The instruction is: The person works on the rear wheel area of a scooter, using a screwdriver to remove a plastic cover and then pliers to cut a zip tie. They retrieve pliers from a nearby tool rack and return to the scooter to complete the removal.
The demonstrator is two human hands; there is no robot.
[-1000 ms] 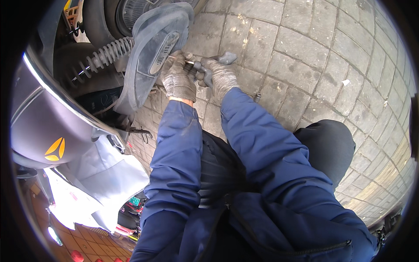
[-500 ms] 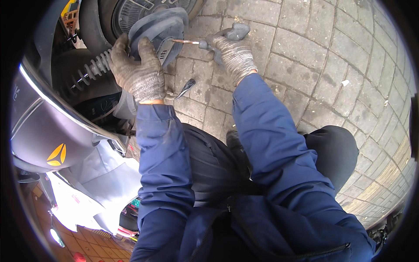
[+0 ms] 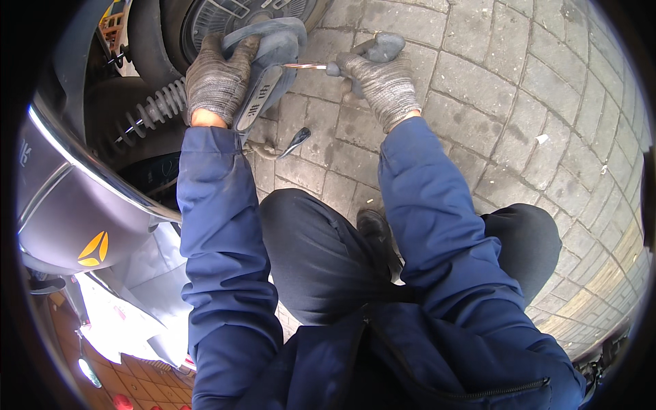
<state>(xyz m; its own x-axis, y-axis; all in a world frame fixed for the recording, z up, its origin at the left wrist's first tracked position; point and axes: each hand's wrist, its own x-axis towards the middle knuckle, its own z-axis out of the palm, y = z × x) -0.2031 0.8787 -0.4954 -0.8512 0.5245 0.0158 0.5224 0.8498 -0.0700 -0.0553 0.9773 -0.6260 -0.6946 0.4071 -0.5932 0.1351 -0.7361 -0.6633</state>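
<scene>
My left hand (image 3: 219, 78), in a grey knit glove, grips the grey plastic scooter panel (image 3: 265, 99) beside the wheel, fingers curled over its upper part. My right hand (image 3: 379, 85), gloved alike, is closed around a grey tool (image 3: 385, 46) with a thin copper-coloured shaft (image 3: 305, 66) reaching left to the panel's edge. Part of the tool is hidden by my fingers. Below the panel, a small dark glossy object (image 3: 296, 142) is at the end of a bent piece over the paving.
The scooter's wheel (image 3: 197, 27), coil spring (image 3: 156, 108) and purple body (image 3: 89, 205) fill the left, with white sheeting (image 3: 102, 307) below. Grey brick paving (image 3: 519, 96) spans the right. My knees are bent beneath my arms.
Both hands have moved upward and apart, my left hand leftward onto the panel's upper part, my right hand rightward with the tool. The small dark object below the panel has come into view.
</scene>
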